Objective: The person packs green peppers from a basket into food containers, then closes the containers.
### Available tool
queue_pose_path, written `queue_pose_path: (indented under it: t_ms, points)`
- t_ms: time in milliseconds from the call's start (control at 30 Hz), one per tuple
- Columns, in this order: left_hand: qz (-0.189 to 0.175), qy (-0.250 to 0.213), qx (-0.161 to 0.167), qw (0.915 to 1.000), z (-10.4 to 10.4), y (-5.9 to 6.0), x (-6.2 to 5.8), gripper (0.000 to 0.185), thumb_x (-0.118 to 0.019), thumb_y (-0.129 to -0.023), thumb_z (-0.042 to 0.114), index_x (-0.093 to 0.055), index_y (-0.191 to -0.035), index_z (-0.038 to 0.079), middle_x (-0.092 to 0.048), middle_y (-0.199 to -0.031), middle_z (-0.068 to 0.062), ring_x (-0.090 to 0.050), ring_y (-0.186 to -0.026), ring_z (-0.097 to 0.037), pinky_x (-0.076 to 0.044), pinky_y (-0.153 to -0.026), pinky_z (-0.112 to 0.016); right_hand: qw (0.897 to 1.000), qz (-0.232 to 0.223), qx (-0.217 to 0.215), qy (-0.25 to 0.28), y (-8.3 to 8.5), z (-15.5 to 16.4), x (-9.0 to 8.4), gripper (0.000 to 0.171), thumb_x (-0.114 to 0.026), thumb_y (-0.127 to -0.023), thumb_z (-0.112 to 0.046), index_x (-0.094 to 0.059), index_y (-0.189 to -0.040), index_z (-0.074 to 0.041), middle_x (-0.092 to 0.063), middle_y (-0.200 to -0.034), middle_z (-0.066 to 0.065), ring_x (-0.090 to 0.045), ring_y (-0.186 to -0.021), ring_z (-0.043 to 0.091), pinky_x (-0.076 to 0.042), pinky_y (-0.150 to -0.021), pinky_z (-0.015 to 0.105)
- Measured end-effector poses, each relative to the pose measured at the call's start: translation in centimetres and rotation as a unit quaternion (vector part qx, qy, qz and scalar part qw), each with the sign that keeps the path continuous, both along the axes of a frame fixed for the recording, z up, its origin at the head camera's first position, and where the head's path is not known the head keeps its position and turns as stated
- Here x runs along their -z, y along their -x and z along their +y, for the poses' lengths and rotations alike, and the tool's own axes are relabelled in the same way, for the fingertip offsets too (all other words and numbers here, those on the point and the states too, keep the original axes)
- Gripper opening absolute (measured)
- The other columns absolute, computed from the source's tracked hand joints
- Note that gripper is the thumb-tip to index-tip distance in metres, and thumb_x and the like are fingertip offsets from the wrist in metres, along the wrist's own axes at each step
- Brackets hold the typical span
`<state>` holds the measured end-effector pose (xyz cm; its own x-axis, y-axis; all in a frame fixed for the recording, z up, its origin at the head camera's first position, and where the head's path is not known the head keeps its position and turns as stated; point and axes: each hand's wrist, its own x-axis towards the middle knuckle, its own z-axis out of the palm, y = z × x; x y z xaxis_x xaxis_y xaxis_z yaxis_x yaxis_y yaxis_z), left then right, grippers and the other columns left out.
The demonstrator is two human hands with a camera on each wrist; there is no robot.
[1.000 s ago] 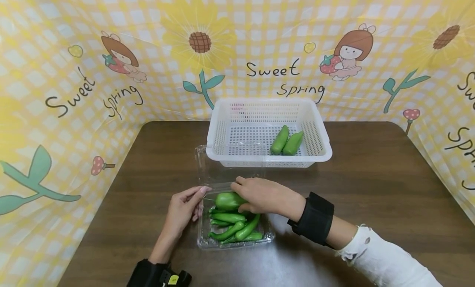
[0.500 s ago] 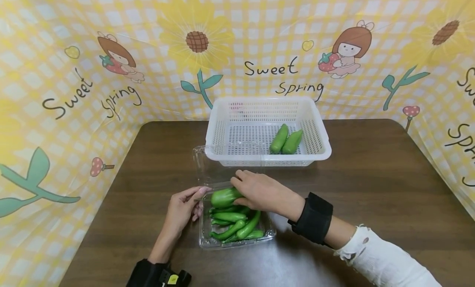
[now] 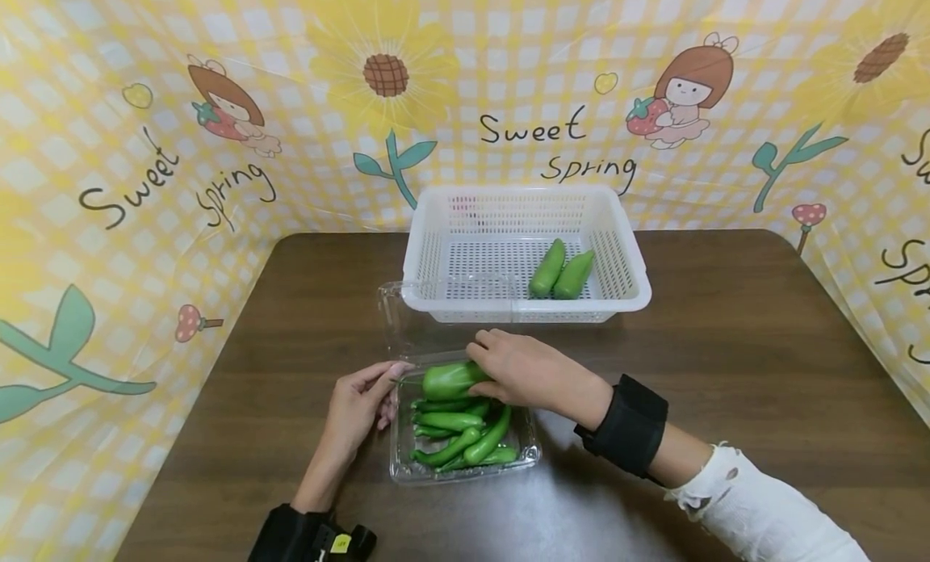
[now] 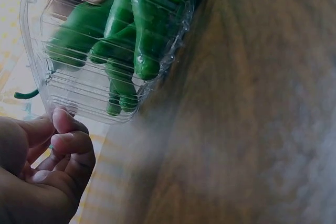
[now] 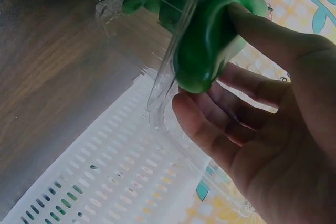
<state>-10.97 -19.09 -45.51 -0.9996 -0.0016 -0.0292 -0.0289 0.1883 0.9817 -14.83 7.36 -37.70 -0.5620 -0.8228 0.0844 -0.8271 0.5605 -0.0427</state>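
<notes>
A clear plastic clamshell container (image 3: 526,453) sits on the brown table, its lid open toward the back, with several long green peppers (image 3: 454,445) inside. My right hand (image 3: 483,372) grips a plump green pepper (image 3: 446,379) just above the container's far end; the right wrist view shows the thumb and fingers curled round this pepper (image 5: 205,45). My left hand (image 3: 388,392) holds the container's left rim, with curled fingers (image 4: 65,142) against the container's corner (image 4: 79,103). A white perforated basket (image 3: 632,291) behind holds two green peppers (image 3: 559,273).
The brown table (image 3: 726,344) stretches to the right and left of the container. A yellow checked backdrop with sunflowers and "Sweet Spring" lettering (image 3: 552,146) walls in the back and both sides. Black wrist straps (image 3: 630,425) sit on both forearms.
My right hand has lifted the plump pepper slightly off the pile and shifted it a little right. My left hand has stayed on the container's rim.
</notes>
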Motion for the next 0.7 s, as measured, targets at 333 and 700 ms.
queue_pose_path:
  t_ms: [333,700]
  points:
    - [-0.005,-0.008,0.004,1.0,0.11,-0.17,0.08,0.029,-0.061,-0.099,0.033,-0.074,-0.113,0.011,-0.056,-0.064,-0.008,-0.05,-0.046,-0.011,-0.044,-0.038,-0.028,1.0,-0.005,-0.004,0.011,-0.06,0.36,-0.09,0.036,-0.069,-0.092,-0.041,-0.06,-0.106,-0.009,-0.053,-0.088,0.0,-0.049,-0.076,0.012,-0.046,-0.066,0.026]
    - [-0.002,-0.013,0.0,0.9999,-0.02,0.1,0.12,0.028,-0.062,-0.098,0.034,-0.075,-0.111,0.012,-0.055,-0.065,-0.008,-0.048,-0.046,-0.011,-0.044,-0.038,-0.028,1.0,0.007,-0.014,-0.001,-0.26,0.73,-0.73,0.039,-0.072,-0.09,-0.04,-0.06,-0.109,-0.009,-0.053,-0.089,0.002,-0.052,-0.078,0.014,-0.048,-0.067,0.027]
